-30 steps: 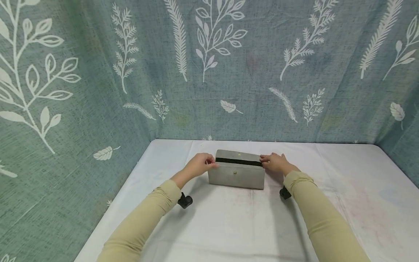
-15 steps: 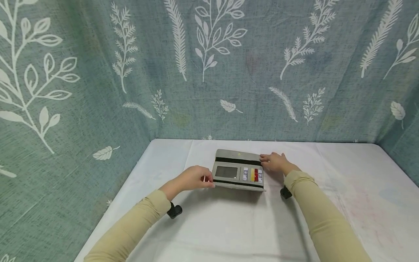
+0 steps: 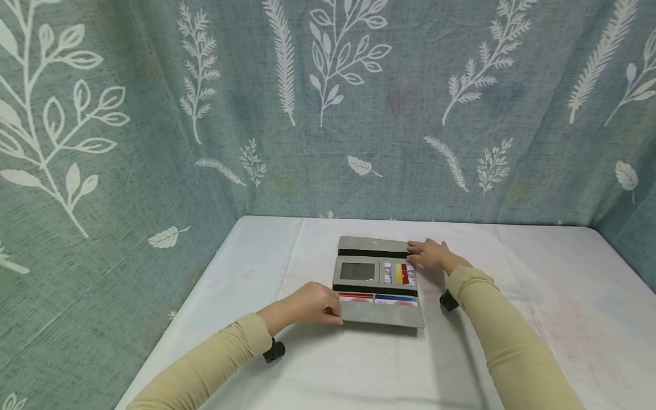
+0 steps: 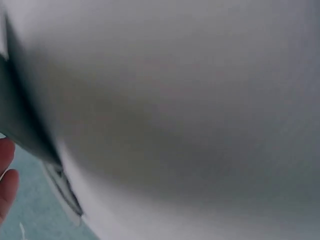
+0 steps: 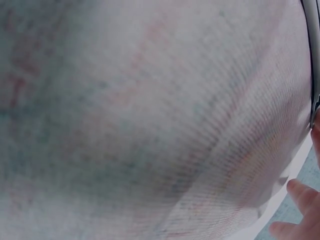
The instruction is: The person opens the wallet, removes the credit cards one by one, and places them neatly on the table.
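A grey wallet (image 3: 381, 312) lies unfolded on the white tabletop, showing a clear window pocket (image 3: 357, 271) and slots with several cards (image 3: 398, 274). Lower down, two more cards peek from the front panel, which is slightly raised. My left hand (image 3: 312, 306) pinches the near left corner of that panel; only its fingertips (image 4: 7, 192) show in the left wrist view, beside the wallet edge (image 4: 22, 115). Resting on the far right edge, by the top flap, is my right hand (image 3: 431, 254) with fingers extended. The right wrist view catches its fingers (image 5: 302, 197) and a sliver of wallet.
A white cloth (image 3: 512, 319) covers the table, whose far edge meets a blue-green leaf-patterned curtain (image 3: 389, 171). The curtain also runs along the left side. Black wrist cameras sit under both forearms.
My left hand has swung the front panel up and over toward me, uncovering the window pocket, then the cards. The right hand has stayed on the far right edge.
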`<state>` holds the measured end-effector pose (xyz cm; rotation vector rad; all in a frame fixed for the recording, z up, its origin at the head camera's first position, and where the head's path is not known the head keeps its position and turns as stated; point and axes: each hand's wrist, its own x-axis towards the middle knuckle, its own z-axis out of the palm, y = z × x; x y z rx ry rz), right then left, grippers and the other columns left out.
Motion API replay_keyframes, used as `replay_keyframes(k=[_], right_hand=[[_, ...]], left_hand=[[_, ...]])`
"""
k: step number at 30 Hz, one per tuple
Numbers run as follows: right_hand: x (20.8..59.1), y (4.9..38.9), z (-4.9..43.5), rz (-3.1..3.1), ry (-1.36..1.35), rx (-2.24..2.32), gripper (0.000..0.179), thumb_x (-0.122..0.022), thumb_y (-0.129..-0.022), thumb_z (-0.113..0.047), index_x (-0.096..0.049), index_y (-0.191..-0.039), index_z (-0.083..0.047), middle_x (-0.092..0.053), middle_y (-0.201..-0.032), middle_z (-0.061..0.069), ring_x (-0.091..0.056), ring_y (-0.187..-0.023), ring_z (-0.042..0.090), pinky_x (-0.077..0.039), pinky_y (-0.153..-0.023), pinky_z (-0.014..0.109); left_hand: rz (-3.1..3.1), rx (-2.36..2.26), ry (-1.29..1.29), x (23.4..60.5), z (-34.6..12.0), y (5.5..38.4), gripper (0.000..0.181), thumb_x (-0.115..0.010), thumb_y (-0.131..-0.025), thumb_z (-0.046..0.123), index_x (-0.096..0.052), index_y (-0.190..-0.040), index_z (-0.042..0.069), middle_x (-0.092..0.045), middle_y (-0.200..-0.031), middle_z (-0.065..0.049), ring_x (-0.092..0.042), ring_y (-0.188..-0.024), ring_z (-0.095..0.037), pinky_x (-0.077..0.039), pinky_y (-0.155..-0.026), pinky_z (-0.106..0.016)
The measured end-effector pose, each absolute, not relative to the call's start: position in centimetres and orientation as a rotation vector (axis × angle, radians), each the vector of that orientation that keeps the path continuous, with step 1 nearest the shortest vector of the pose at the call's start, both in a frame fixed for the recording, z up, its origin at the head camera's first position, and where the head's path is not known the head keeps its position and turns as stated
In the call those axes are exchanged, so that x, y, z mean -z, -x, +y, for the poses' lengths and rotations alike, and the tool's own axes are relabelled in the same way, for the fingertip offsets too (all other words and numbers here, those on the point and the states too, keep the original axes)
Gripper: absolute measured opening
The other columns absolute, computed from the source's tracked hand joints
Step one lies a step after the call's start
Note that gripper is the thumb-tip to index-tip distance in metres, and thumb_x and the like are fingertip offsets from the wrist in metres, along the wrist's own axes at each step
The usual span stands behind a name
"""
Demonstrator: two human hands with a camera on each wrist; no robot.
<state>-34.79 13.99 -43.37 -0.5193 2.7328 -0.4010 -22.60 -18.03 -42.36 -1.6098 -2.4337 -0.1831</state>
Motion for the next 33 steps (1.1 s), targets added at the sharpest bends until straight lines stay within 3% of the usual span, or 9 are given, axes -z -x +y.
replay_keyframes(k=[6,16,20,27,33], right_hand=[[43.0,34.6,13.9,2.719,0.512,0.422,0.052,-0.045,-0.094,-0.037,-0.041,-0.138,-0.008,-0.029,-0.147,0.013,-0.015,-0.133,0.048,-0.004,-0.102,0.067],[42.9,34.5,13.9,2.717,0.516,0.427,0.052,-0.045,-0.094,-0.037,-0.041,-0.138,-0.008,-0.028,-0.148,0.013,-0.014,-0.133,0.049,-0.003,-0.102,0.067],[42.9,34.4,13.9,2.716,0.519,0.429,0.053,-0.045,-0.094,-0.037,-0.040,-0.138,-0.008,-0.028,-0.148,0.013,-0.014,-0.133,0.049,-0.003,-0.101,0.068],[43.0,34.5,13.9,2.706,0.510,0.437,0.054,-0.046,-0.094,-0.037,-0.039,-0.139,-0.008,-0.027,-0.148,0.013,-0.014,-0.133,0.048,-0.003,-0.102,0.067],[43.1,34.5,13.9,2.702,0.512,0.436,0.054,-0.046,-0.094,-0.037,-0.038,-0.139,-0.008,-0.026,-0.149,0.012,-0.013,-0.133,0.048,-0.002,-0.102,0.067]], left_hand=[[-2.263,-0.017,1.728,42.8,-17.6,22.2,0.025,-0.074,-0.075,0.030,-0.057,-0.058,0.023,-0.052,-0.060,0.015,-0.046,-0.053,0.003,-0.038,-0.053,-0.012],[-2.421,-0.118,1.807,42.8,-17.0,22.1,0.020,-0.069,-0.080,0.034,-0.062,-0.065,0.023,-0.057,-0.065,0.016,-0.048,-0.054,0.003,-0.040,-0.058,-0.013],[-2.607,-0.154,1.751,42.5,-16.9,22.0,0.016,-0.069,-0.080,0.036,-0.067,-0.070,0.024,-0.060,-0.070,0.018,-0.053,-0.061,0.005,-0.041,-0.061,-0.012],[-2.830,-0.114,1.637,42.3,-16.9,22.1,0.013,-0.070,-0.077,0.036,-0.068,-0.073,0.025,-0.060,-0.072,0.019,-0.048,-0.063,0.009,-0.037,-0.062,-0.009],[-2.894,0.013,1.465,42.4,-17.9,23.0,0.012,-0.071,-0.077,0.034,-0.071,-0.082,0.024,-0.063,-0.079,0.016,-0.054,-0.070,0.005,-0.044,-0.067,-0.016]])
